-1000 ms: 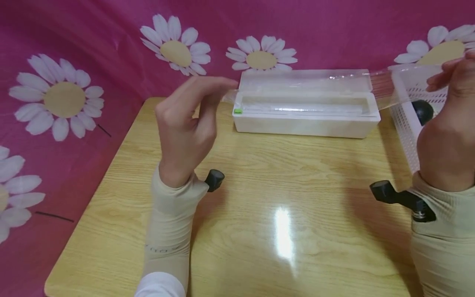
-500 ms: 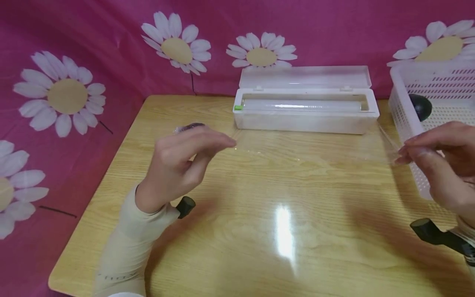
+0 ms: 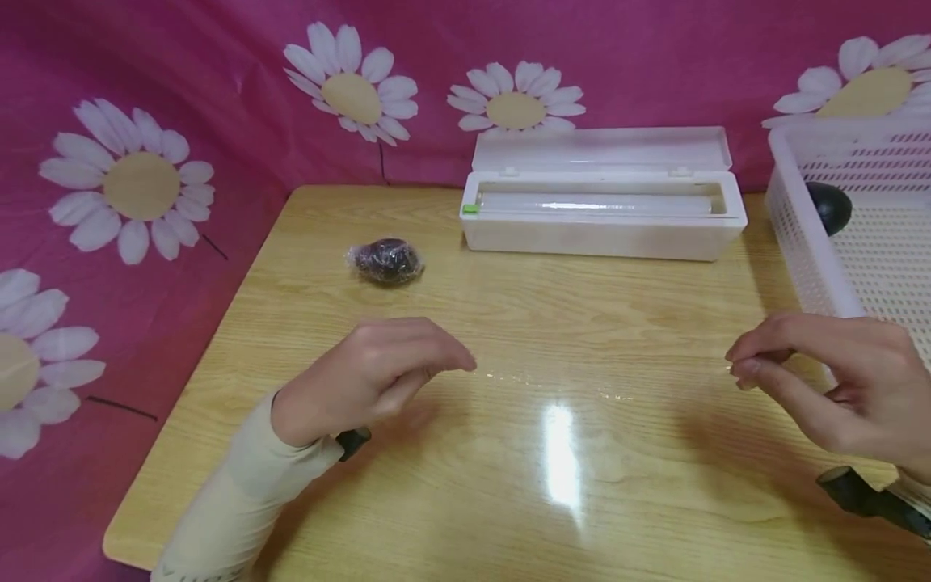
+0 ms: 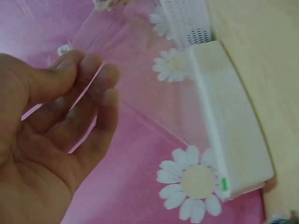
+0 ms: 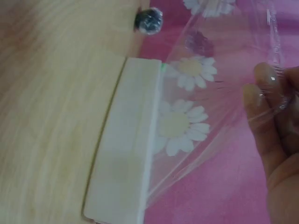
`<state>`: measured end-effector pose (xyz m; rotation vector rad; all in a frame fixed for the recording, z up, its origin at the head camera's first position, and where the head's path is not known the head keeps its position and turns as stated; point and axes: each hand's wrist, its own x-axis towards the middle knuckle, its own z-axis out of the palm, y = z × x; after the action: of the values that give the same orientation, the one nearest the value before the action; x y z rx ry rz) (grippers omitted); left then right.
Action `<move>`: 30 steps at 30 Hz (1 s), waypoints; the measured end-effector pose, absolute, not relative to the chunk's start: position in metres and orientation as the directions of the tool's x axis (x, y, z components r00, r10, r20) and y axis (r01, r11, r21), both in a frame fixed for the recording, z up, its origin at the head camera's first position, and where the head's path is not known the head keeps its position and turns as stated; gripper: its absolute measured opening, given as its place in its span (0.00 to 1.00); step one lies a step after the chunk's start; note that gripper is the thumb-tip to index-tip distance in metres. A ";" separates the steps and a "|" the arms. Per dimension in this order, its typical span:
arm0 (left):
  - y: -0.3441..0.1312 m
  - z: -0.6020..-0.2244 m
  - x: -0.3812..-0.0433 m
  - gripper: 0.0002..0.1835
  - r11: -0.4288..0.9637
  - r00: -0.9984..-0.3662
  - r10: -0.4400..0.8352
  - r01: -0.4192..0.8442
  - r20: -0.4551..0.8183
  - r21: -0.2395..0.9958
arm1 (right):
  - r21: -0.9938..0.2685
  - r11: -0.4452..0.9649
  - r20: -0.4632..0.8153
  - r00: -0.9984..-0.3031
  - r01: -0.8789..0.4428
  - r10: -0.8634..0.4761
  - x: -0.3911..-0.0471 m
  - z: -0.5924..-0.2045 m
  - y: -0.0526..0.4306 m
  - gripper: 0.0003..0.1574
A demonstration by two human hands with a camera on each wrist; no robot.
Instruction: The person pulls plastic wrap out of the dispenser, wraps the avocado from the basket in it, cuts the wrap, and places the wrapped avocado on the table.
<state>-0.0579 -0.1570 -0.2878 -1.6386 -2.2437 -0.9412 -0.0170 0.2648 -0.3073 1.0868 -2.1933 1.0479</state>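
A sheet of clear cling film (image 5: 229, 109) stretches between my two hands and runs back to the roll (image 3: 596, 204) in the white dispenser box (image 3: 604, 238). My left hand (image 3: 374, 372) pinches one corner of it between thumb and fingers, above the table. Opposite, my right hand (image 3: 836, 384) pinches the other corner, and the film bunches at those fingertips in the right wrist view. Only faint glints mark the film's near edge in the head view. Beyond my left hand lies a dark, rounded object wrapped in film (image 3: 387, 261).
A white perforated basket (image 3: 810, 250) stands at the right, with a dark egg-shaped object (image 3: 829, 208) inside. The dispenser's lid (image 3: 600, 149) is raised against the pink flowered backdrop (image 3: 429, 40). All this rests on a wooden table (image 3: 509, 485).
Both hands have come down and towards me, drawing film out from the box. The right hand has shifted left over the last half second. The wrapped object, earlier hidden by my left hand, now shows.
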 end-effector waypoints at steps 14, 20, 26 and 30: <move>-0.144 -0.327 -0.070 0.09 0.328 -0.426 0.895 0.830 0.135 0.450 | -0.369 0.499 0.450 -0.620 -0.784 -0.642 -0.026 -0.349 0.263 0.30; -0.139 -0.343 -0.078 0.09 0.364 -0.437 0.899 0.796 0.042 0.483 | -0.360 0.529 0.365 -0.638 -0.768 -0.678 -0.030 -0.359 0.260 0.29; -0.138 -0.354 -0.081 0.08 0.347 -0.413 0.910 0.806 0.035 0.479 | -0.354 0.523 0.318 -0.625 -0.776 -0.713 -0.032 -0.370 0.263 0.29; -0.138 -0.359 -0.082 0.09 0.351 -0.401 0.916 0.819 0.015 0.455 | -0.303 0.527 0.310 -0.605 -0.794 -0.733 -0.030 -0.379 0.266 0.28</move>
<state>-0.0818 -0.1384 -0.3586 -1.8203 -2.7724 -0.6812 -0.0305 0.2665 -0.3787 1.3180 -2.6166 0.6320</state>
